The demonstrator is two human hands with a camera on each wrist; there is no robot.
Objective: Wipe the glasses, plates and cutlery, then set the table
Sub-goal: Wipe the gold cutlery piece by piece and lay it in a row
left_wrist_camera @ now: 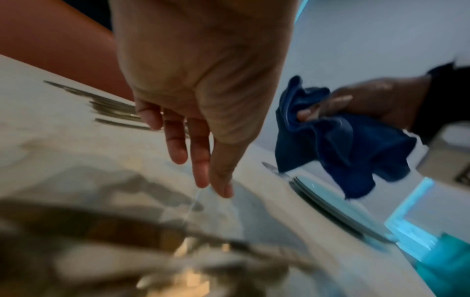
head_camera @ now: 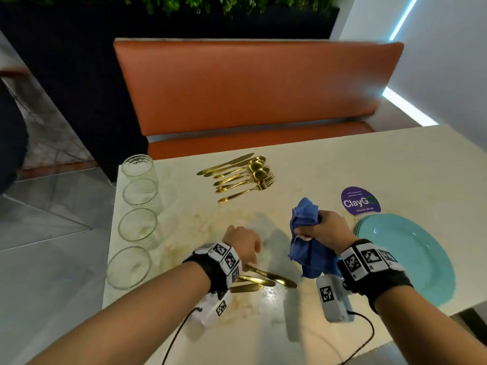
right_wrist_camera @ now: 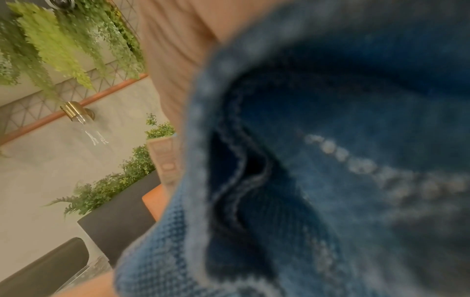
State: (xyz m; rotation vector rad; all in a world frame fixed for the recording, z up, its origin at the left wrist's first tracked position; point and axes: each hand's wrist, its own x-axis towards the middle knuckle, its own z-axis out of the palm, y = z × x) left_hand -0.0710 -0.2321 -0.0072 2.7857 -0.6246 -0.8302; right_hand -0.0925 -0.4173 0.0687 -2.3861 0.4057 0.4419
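My left hand (head_camera: 243,245) hovers over the cream table (head_camera: 329,164), fingers straight and pointing down (left_wrist_camera: 201,160), holding nothing. Three gold knives (head_camera: 266,280) lie just under its wrist, blurred in the left wrist view (left_wrist_camera: 127,231). To the right, my right hand (head_camera: 316,229) grips a crumpled blue cloth (head_camera: 307,238) above the table; the cloth (right_wrist_camera: 330,160) fills the right wrist view. A stack of teal plates (head_camera: 411,256) lies at the right edge. More gold cutlery (head_camera: 237,175) lies at the far side. Several empty glasses (head_camera: 137,225) stand in a row along the left edge.
A purple ClayGo sticker (head_camera: 361,201) is on the table behind the plates. An orange bench (head_camera: 258,88) runs along the far side. The table's left edge drops to a grey floor (head_camera: 52,233). Pale smears mark the table's middle (head_camera: 200,225).
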